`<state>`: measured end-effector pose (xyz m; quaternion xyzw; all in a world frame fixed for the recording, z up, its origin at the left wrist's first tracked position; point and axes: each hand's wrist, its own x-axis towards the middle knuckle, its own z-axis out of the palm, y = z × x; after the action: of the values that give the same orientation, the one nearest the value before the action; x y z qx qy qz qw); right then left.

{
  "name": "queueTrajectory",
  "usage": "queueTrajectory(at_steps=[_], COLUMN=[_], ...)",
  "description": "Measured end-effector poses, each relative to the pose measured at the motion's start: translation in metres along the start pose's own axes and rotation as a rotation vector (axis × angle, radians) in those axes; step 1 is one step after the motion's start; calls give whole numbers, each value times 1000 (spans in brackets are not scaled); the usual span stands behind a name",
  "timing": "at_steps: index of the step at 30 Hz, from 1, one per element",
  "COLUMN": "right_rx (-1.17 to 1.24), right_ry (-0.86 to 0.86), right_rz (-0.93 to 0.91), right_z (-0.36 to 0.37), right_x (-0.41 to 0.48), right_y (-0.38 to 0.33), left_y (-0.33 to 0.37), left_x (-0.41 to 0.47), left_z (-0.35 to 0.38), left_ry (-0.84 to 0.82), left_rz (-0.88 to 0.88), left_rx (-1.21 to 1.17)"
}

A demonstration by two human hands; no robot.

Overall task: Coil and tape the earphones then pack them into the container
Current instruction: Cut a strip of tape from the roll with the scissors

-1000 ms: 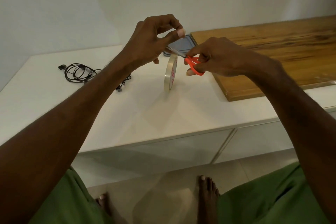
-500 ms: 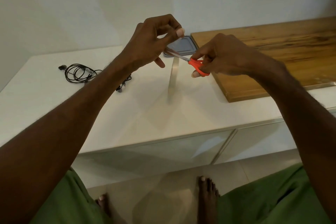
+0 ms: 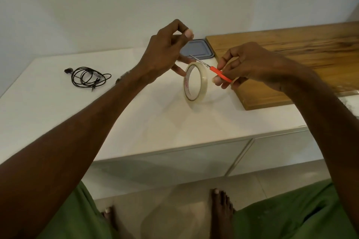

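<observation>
Okay, white cabinet top (image 3: 136,122), brown wooden board (image 3: 291,48) upper right. Left hand (image 3: 165,54) mid-frame, thumb and forefinger pinched, likely on a clear tape strip, too faint to confirm. Right hand (image 3: 250,66) grips orange-handled scissors (image 3: 219,72). Grey lidded container (image 3: 200,50) behind them. Clear tape roll (image 3: 195,83) stands on edge between hands. Coiled black earphones (image 3: 87,78) lie centre left, well apart; left hand nearer, reach goes leftward.
</observation>
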<state>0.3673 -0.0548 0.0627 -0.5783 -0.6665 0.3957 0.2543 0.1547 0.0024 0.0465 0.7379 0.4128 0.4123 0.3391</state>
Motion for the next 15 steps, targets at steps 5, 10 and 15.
queueTrajectory(at_steps=[5,10,15], right_rx=[53,97,93], right_ry=[-108,-257,-237], right_rz=[6,61,88], right_z=[1,2,7], right_x=[-1,1,6], right_y=[-3,1,2], left_y=[-10,-13,-17], left_x=[-2,-4,0], left_z=[20,35,38], left_ry=[46,65,104], left_rz=[-17,-62,-151], left_rx=[-4,-132,-211])
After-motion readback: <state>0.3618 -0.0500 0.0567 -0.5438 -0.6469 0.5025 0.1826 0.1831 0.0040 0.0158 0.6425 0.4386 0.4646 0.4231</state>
